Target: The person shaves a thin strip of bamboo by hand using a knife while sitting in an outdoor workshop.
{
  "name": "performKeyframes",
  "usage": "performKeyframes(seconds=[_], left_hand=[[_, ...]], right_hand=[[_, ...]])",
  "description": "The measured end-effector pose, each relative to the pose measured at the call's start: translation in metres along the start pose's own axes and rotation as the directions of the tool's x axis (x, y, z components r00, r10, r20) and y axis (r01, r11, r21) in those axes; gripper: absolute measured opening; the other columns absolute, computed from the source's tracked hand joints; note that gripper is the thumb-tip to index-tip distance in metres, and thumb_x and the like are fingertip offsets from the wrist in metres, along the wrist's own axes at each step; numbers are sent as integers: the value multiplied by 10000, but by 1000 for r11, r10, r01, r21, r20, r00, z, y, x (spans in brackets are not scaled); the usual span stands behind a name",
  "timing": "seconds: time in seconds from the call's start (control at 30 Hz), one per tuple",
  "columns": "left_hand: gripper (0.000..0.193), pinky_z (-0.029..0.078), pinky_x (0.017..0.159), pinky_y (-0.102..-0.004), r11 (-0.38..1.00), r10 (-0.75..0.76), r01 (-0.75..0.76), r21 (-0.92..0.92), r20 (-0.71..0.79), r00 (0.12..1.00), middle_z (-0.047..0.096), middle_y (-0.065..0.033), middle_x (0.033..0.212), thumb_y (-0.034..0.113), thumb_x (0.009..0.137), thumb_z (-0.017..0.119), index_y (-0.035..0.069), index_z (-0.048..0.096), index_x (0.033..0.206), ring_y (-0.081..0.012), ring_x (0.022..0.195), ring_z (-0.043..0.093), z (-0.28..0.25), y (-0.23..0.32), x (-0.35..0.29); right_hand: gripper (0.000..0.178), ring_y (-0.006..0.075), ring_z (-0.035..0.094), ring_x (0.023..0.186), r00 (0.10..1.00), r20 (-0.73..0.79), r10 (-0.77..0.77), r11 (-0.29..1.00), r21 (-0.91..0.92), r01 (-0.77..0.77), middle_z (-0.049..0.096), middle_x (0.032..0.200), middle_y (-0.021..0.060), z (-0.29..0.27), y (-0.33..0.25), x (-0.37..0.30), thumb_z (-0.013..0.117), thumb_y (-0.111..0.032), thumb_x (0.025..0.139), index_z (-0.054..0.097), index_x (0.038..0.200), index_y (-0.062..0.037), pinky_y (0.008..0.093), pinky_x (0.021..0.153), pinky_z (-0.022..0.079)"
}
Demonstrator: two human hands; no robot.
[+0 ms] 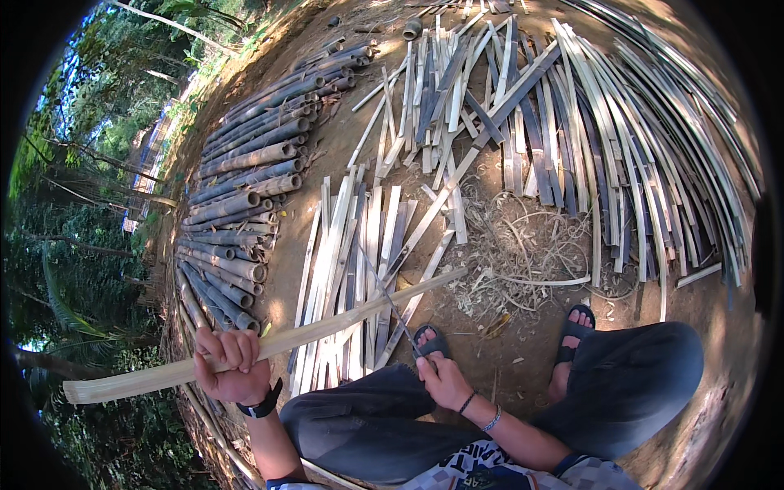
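Note:
My left hand (pixel 235 374) has its fingers curled over a long pale bamboo strip (pixel 327 327), gripping it toward its left end. The strip slants up to the right across the view, its far end above the shavings. In my right hand (pixel 446 384) is a knife with a long thin blade (pixel 405 331), its handle mostly hidden by the fingers. The blade points up and away to the left and crosses the strip right of its middle. Whether the edge bites into the strip, I cannot tell.
Curly shavings (pixel 523 253) heap on the dirt before my sandalled feet. Split strips lie in a near bundle (pixel 327 278) and a large spread (pixel 629 147) at right. Dark bamboo poles (pixel 253 163) are stacked at left, beside trees (pixel 73 245).

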State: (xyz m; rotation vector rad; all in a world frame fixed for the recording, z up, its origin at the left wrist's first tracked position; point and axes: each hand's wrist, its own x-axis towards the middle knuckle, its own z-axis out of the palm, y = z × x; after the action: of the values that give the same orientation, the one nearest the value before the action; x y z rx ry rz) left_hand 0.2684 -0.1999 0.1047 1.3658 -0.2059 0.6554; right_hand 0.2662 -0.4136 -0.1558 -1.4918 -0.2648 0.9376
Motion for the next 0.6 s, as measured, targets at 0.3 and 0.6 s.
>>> performKeyframes(seconds=[0.3,0.6], left_hand=[[357,247,385,-200,1000,2,-2,-1,-25,1000,308,40,459,366,958,457,153,316,709,-57,355,275,-1,-2,-1],[373,238,373,-201,1000,11,-11,18,3,1000,306,38,445,364,950,486,151,316,696,-58,346,282,6,-2,2]], right_hand=[[496,444,611,749,995,-64,-83,996,36,85,591,681,263,-13,5,10,457,-432,952,594,813,25,487,702,465],[491,454,612,811,973,-179,-145,989,-10,146,580,690,298,-18,12,19,484,-395,950,601,779,51,481,773,464]])
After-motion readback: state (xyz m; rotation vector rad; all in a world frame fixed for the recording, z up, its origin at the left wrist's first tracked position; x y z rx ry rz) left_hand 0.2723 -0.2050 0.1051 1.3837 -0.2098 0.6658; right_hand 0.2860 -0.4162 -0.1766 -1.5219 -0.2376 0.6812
